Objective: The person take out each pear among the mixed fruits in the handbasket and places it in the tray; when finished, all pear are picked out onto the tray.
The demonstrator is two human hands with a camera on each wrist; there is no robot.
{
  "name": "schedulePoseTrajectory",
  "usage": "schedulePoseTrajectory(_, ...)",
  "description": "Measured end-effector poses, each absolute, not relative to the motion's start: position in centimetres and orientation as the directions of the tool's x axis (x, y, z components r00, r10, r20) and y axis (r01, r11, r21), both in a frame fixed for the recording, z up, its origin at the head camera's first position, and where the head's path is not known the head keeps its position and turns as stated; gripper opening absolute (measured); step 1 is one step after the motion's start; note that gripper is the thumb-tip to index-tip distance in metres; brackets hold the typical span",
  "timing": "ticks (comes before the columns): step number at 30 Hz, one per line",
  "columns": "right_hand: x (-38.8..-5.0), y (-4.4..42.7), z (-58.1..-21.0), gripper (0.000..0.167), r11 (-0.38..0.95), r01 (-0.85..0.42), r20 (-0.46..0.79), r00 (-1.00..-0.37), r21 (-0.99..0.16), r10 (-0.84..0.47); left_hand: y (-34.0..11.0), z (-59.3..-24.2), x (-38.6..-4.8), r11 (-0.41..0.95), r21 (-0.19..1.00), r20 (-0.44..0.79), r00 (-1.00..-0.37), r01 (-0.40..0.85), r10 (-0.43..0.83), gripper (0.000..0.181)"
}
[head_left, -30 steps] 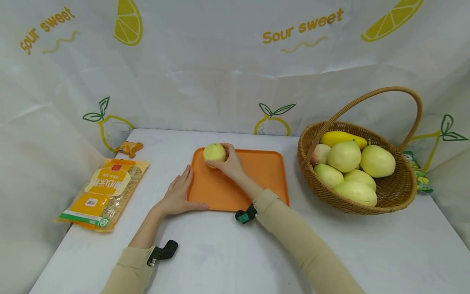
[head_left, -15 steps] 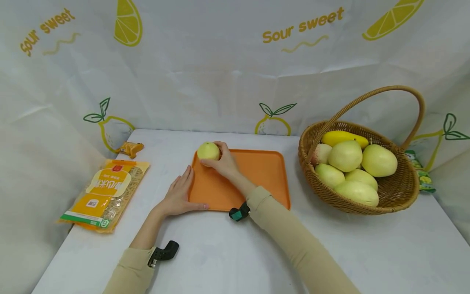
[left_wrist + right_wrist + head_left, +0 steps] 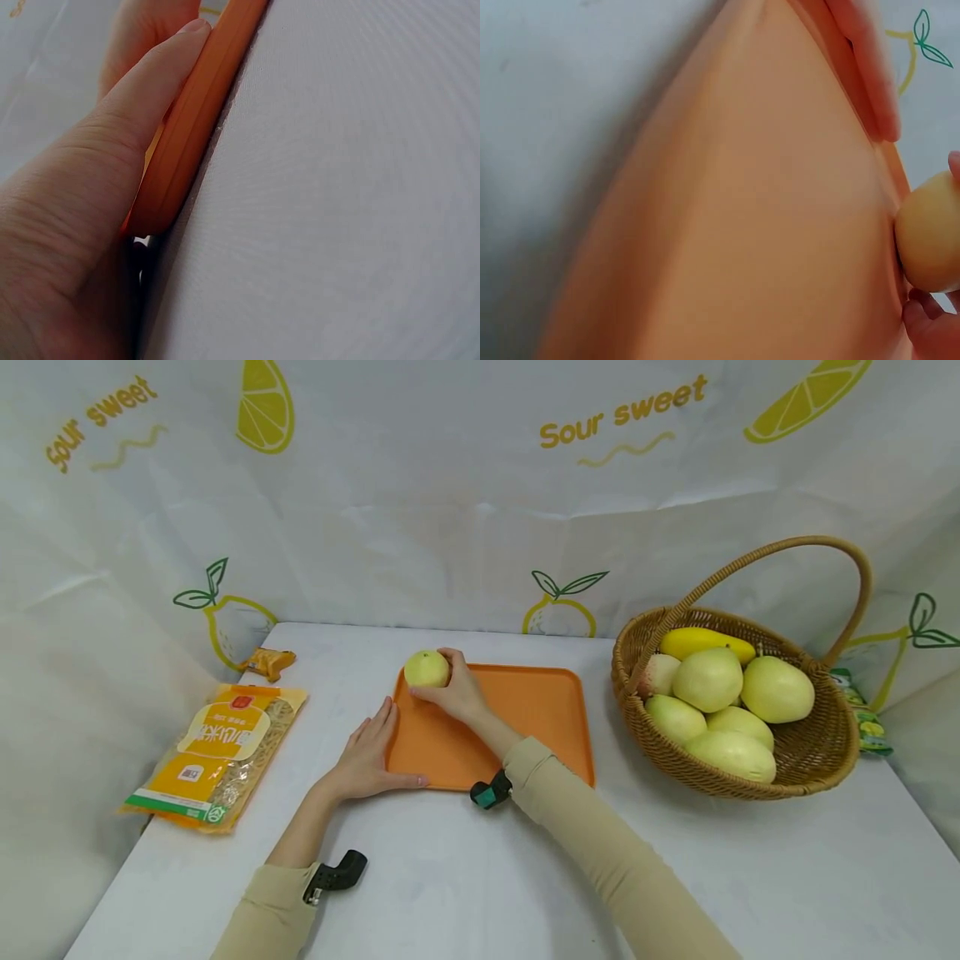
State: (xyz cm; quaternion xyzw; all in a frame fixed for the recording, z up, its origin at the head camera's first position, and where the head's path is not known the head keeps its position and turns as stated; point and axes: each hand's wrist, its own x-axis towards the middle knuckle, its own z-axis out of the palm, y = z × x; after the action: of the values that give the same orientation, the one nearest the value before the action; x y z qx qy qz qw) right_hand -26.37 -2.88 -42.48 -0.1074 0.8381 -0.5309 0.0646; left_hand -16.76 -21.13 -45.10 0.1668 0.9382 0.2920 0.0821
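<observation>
we see a white table (image 3: 450,885). in its far middle, we find an orange tray (image 3: 540,710) lying flat. to the right we have a wicker basket (image 3: 813,753); beyond it, partly hidden, a green packet (image 3: 872,735). to the left we spot a bag (image 3: 213,756), reaching past the edge, and beyond that a small orange wrapper (image 3: 268,663).

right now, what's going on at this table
A person's right hand holds a pale green fruit at the far left corner of an orange tray. The left hand rests against the tray's near left corner. More fruit sits in a basket to the right.
</observation>
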Motion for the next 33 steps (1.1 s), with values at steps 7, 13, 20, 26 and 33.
schedulePoseTrajectory(7,-26.7,-2.3,-42.2,0.090,0.447,-0.119,-0.025,-0.953,-0.886,-0.303,-21.0,-45.2,-16.9,0.778,0.569,-0.061,-0.930,0.266,0.362,0.127)
schedulePoseTrajectory(13,-26.7,-1.9,-41.9,0.091,0.472,-0.127,-0.047,-0.940,-0.872,-0.339,-21.0,-45.0,-16.8,0.774,0.575,-0.059,-0.930,0.265,0.362,0.127)
schedulePoseTrajectory(20,-26.7,-1.8,-41.9,0.089,0.476,-0.136,-0.040,-0.939,-0.869,-0.341,-20.9,-44.7,-16.8,0.771,0.578,-0.056,-0.929,0.268,0.365,0.126)
schedulePoseTrajectory(26,-26.4,-1.6,-42.0,0.090,0.458,-0.114,-0.049,-0.943,-0.881,-0.329,-20.9,-44.8,-16.8,0.767,0.580,-0.050,-0.927,0.275,0.371,0.125)
schedulePoseTrajectory(33,-25.3,-0.4,-41.5,0.077,0.331,-0.033,-0.058,-0.964,-0.943,-0.260,-21.0,-45.0,-16.6,0.772,0.578,-0.057,-0.931,0.265,0.362,0.125)
